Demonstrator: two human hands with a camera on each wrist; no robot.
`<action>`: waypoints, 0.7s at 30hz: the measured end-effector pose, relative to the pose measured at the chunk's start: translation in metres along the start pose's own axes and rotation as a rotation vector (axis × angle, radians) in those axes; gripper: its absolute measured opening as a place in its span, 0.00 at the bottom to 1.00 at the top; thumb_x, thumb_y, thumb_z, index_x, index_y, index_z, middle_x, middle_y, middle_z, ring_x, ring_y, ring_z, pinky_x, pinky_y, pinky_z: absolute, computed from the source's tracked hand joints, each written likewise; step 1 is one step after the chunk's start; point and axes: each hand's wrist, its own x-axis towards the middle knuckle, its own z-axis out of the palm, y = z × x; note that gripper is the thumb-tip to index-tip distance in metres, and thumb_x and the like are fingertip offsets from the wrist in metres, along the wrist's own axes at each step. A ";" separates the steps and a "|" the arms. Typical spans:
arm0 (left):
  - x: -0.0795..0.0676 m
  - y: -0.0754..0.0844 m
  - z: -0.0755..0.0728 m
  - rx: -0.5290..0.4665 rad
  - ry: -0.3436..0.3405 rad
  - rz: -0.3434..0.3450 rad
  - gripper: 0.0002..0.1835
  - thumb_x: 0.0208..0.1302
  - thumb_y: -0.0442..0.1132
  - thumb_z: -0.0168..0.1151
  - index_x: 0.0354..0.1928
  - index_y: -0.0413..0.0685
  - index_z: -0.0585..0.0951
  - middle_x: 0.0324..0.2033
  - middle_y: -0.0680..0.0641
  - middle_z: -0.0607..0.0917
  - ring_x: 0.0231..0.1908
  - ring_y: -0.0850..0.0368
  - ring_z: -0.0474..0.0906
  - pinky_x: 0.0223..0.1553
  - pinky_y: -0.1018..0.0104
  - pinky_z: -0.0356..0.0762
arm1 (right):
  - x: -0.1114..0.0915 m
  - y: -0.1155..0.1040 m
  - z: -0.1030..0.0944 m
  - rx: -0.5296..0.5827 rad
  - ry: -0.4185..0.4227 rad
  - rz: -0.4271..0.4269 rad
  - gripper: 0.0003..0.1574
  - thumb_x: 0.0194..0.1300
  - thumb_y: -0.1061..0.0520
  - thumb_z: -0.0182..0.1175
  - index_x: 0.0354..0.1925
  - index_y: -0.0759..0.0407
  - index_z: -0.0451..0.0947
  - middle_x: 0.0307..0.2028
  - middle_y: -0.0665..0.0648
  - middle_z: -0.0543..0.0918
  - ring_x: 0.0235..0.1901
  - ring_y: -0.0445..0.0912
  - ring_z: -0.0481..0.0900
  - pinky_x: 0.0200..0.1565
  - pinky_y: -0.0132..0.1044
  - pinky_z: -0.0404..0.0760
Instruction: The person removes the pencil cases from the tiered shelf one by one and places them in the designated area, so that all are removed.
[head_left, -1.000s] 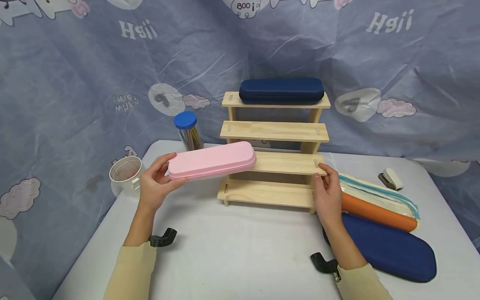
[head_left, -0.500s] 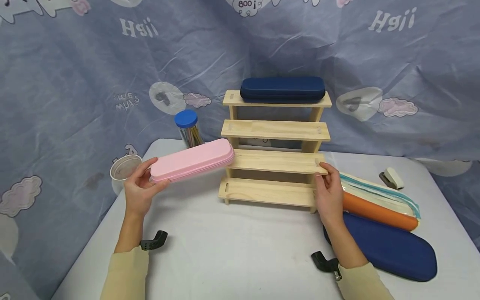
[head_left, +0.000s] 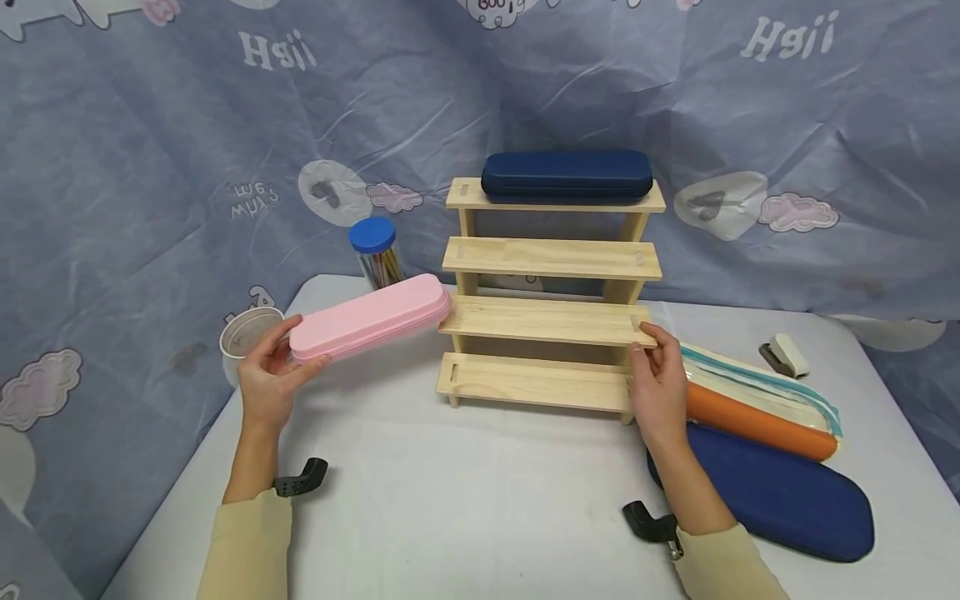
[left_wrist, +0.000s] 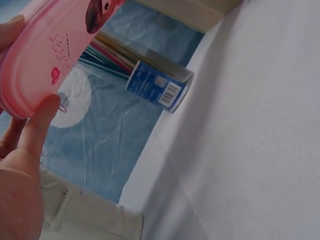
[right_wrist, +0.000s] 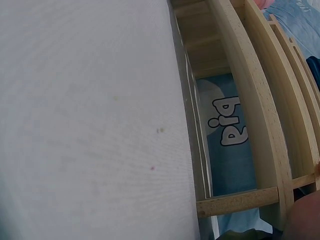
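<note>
My left hand [head_left: 268,379] grips the near end of a pink zippered pencil case [head_left: 367,317], thumb below and fingers behind. The case is held in the air, tilted up to the right, its far end beside the left end of a wooden tiered shelf [head_left: 543,321]. Its printed underside shows in the left wrist view, where the thumb presses the pencil case [left_wrist: 45,70]. With thumb and fingers my right hand [head_left: 658,383] pinches the right end of the shelf's second step from the bottom. In the right wrist view only a bit of that hand [right_wrist: 307,215] shows beside the shelf [right_wrist: 265,115].
A dark blue case [head_left: 566,177] lies on the top step. Behind the pink case stands a blue-lidded jar [head_left: 372,237] of thin sticks; a white cup [head_left: 247,333] is at the left edge. An orange clear-topped pouch [head_left: 757,417], a blue case [head_left: 780,496] and a stapler-like item [head_left: 783,356] lie right.
My left hand has carried the pink pencil case leftward, away from the front of the shelf, tilting it more. The right hand stays at the shelf's right end.
</note>
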 end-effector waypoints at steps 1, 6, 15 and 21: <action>0.000 -0.001 0.000 0.003 0.009 0.002 0.35 0.41 0.16 0.72 0.57 0.30 0.76 0.56 0.34 0.75 0.49 0.44 0.74 0.46 0.68 0.79 | 0.000 -0.001 0.000 0.001 -0.001 0.000 0.23 0.73 0.54 0.52 0.64 0.56 0.69 0.21 0.54 0.62 0.19 0.44 0.61 0.22 0.31 0.61; -0.001 -0.007 -0.001 0.015 0.037 0.006 0.35 0.40 0.16 0.73 0.57 0.30 0.76 0.55 0.34 0.74 0.50 0.43 0.73 0.45 0.67 0.79 | -0.001 -0.003 0.001 -0.008 0.001 0.005 0.23 0.73 0.54 0.52 0.64 0.57 0.68 0.21 0.54 0.62 0.18 0.44 0.60 0.21 0.31 0.61; -0.004 -0.012 -0.002 0.054 0.058 0.015 0.35 0.38 0.17 0.75 0.55 0.31 0.78 0.54 0.34 0.75 0.49 0.44 0.73 0.44 0.68 0.79 | 0.003 0.007 0.001 -0.032 0.009 0.026 0.23 0.73 0.52 0.52 0.64 0.53 0.69 0.22 0.54 0.62 0.19 0.44 0.61 0.22 0.31 0.62; -0.010 -0.006 -0.007 0.138 0.079 -0.015 0.34 0.41 0.21 0.76 0.56 0.35 0.79 0.55 0.38 0.76 0.49 0.45 0.73 0.43 0.69 0.79 | 0.009 0.034 0.002 -0.006 0.017 0.024 0.24 0.72 0.47 0.54 0.64 0.43 0.69 0.22 0.53 0.62 0.20 0.45 0.61 0.21 0.31 0.62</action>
